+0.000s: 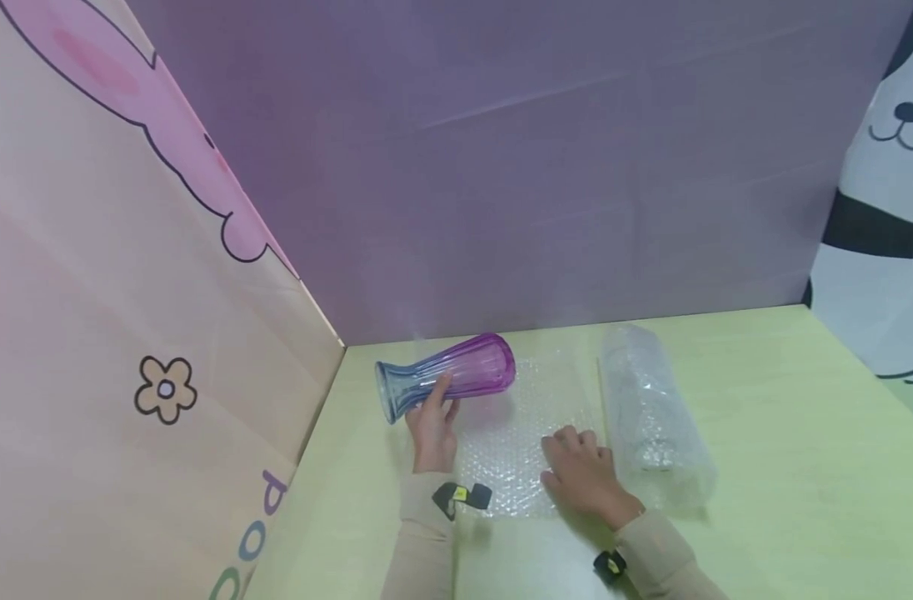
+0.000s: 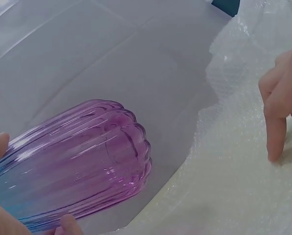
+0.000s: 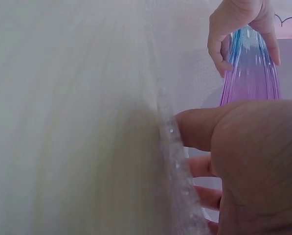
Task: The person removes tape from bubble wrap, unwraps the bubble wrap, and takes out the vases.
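Observation:
A ribbed glass vase [image 1: 471,371], blue at its flared mouth and purple at its base, is held on its side above the table by my left hand [image 1: 432,433]. The thumb lies on the near side of the glass and the fingers curl beneath it. In the left wrist view the scalloped purple base [image 2: 121,152] points away from that hand. A flat sheet of bubble wrap [image 1: 501,475] lies under the vase. My right hand [image 1: 582,477] rests on the sheet's right part, fingertips touching it, the index finger extended downward in the left wrist view.
Right of the sheet lies a bubble-wrapped bundle [image 1: 644,400], its contents hard to make out. The pale yellow-green table [image 1: 786,433] meets a purple-grey back panel [image 1: 501,183]. A printed panel [image 1: 89,317] stands on the left, and a panda-printed one [image 1: 876,275] on the right.

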`<control>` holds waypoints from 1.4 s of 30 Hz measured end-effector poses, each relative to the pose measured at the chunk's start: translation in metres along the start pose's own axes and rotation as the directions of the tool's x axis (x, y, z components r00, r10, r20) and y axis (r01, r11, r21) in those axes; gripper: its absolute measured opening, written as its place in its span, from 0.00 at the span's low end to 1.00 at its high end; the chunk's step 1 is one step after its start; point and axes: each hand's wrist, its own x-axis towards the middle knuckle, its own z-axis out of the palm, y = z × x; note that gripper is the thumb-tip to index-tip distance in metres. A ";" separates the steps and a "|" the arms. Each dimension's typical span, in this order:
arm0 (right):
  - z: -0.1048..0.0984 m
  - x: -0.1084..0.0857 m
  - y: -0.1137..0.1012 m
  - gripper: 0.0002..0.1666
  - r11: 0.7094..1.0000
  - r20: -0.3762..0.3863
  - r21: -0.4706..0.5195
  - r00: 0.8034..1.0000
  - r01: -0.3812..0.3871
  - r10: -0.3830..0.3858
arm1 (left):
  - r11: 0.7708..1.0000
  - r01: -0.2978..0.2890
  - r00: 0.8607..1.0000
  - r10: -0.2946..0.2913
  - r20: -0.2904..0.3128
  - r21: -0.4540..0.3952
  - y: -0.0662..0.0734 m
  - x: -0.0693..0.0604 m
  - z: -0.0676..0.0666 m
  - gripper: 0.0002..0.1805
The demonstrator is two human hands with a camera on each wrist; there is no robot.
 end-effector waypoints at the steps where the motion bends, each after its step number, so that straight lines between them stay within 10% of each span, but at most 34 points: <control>1: 0.000 0.000 0.000 0.17 1.000 -0.001 -0.002 1.000 0.001 -0.001 | 1.000 0.002 1.000 -0.002 -0.004 0.004 0.000 0.000 0.000 0.31; 42: 0.000 -0.001 0.000 0.18 1.000 -0.005 0.016 1.000 -0.004 0.004 | 0.995 -0.009 1.000 0.011 0.014 -0.098 0.014 0.012 0.020 0.25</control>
